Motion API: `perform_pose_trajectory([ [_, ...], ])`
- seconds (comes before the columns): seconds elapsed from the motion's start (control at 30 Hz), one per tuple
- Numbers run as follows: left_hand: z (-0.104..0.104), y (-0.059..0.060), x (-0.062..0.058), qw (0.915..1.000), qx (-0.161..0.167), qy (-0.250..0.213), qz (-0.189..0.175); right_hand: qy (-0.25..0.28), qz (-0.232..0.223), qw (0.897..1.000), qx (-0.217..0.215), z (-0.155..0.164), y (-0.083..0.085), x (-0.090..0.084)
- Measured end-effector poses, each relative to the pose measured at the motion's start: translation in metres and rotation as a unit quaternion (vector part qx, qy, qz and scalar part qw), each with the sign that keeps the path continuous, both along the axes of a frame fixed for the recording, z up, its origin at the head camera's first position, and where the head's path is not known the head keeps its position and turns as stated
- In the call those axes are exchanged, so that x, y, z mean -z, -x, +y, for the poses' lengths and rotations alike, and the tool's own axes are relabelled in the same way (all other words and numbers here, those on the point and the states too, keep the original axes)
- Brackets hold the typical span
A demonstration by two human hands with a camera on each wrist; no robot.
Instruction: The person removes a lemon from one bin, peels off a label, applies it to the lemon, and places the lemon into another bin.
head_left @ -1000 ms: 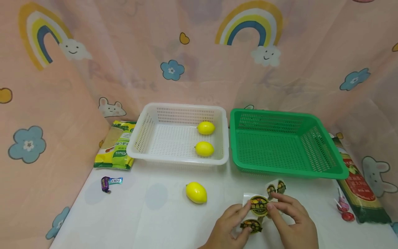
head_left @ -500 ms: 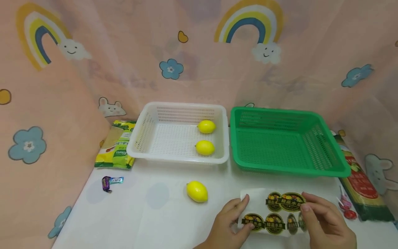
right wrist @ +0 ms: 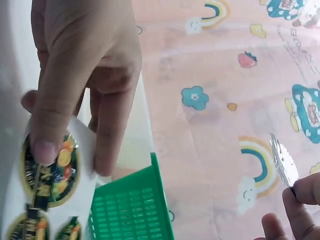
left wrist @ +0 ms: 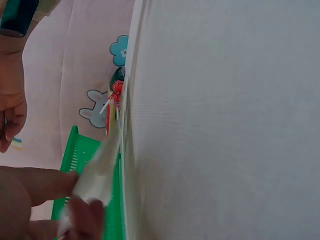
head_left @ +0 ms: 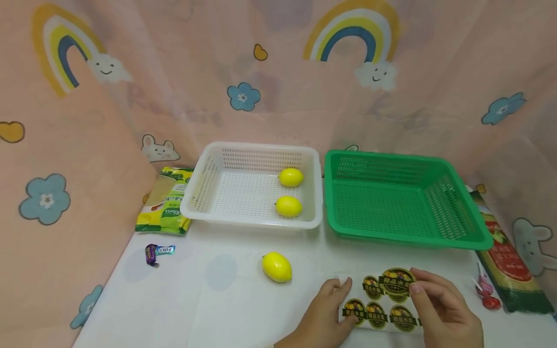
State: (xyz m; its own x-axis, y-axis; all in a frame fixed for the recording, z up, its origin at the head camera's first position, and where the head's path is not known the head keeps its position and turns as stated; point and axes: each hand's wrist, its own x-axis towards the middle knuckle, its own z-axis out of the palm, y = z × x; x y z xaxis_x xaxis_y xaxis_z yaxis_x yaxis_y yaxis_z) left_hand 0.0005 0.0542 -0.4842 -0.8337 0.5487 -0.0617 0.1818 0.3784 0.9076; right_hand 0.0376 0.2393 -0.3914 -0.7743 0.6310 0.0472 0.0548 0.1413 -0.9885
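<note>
My left hand (head_left: 324, 314) grips the left end of a white sticker sheet (head_left: 358, 291) with round black-and-gold fruit labels. In the right wrist view its thumb lies on one label. My right hand (head_left: 450, 314) pinches a round sticker (head_left: 395, 279) at its right edge, just above the sheet; seen nearly edge-on in the right wrist view, the sticker (right wrist: 284, 160) shows a silvery side. The sheet's right end is hidden behind the right hand. On the table to the left of the left hand lies a lemon (head_left: 277, 267).
Behind stand a white basket (head_left: 252, 223) with two lemons (head_left: 288, 206) at its right side and a green basket (head_left: 404, 238). A yellow-green packet (head_left: 163, 203) and small wrapped candies (head_left: 151, 253) lie left. Lollipops (head_left: 491, 302) and a red-green packet (head_left: 509, 256) lie right.
The sheet, curled up between both hands a second ago, now lies spread out. My right hand moved right with the round sticker, then slightly back left. The left hand still holds the sheet.
</note>
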Motion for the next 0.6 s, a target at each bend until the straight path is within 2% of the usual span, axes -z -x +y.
perform_pose_trajectory([
  [0.03, 0.0014, 0.0003, 0.0007, 0.9979, 0.013, 0.052, 0.035, -0.002, -0.008, 1.0, -0.003, -0.0001, -0.0002, 0.0007],
  [0.07, 0.0027, 0.0004, 0.0015, 0.9921, 0.025, 0.102, 0.068, -0.003, -0.014, 1.0, -0.006, -0.0003, -0.0004, 0.0014],
  [0.13, 0.0046, -0.0001, 0.0036, 0.9711, 0.043, 0.191, 0.137, -0.009, -0.025, 1.0, -0.012, -0.0013, -0.0004, 0.0027],
  [0.17, 0.0052, -0.0006, 0.0051, 0.9586, 0.047, 0.228, 0.163, -0.014, -0.029, 0.999, -0.015, -0.002, -0.0003, 0.0035],
  [0.2, 0.0057, -0.0012, 0.0064, 0.9488, 0.051, 0.258, 0.175, -0.023, -0.034, 0.999, -0.019, -0.0025, -0.0003, 0.0044],
  [0.4, 0.0052, -0.005, 0.0075, 0.9258, 0.066, 0.328, 0.175, -0.1, -0.056, 0.992, -0.042, -0.0036, -0.0012, 0.0083],
  [0.5, 0.006, -0.0056, 0.0063, 0.9161, 0.066, 0.351, 0.183, -0.118, -0.049, 0.99, -0.055, -0.004, -0.0015, 0.0093],
  [0.6, 0.0066, -0.0057, 0.0044, 0.9127, 0.065, 0.361, 0.181, -0.124, -0.039, 0.989, -0.067, -0.0052, -0.0013, 0.0096],
])
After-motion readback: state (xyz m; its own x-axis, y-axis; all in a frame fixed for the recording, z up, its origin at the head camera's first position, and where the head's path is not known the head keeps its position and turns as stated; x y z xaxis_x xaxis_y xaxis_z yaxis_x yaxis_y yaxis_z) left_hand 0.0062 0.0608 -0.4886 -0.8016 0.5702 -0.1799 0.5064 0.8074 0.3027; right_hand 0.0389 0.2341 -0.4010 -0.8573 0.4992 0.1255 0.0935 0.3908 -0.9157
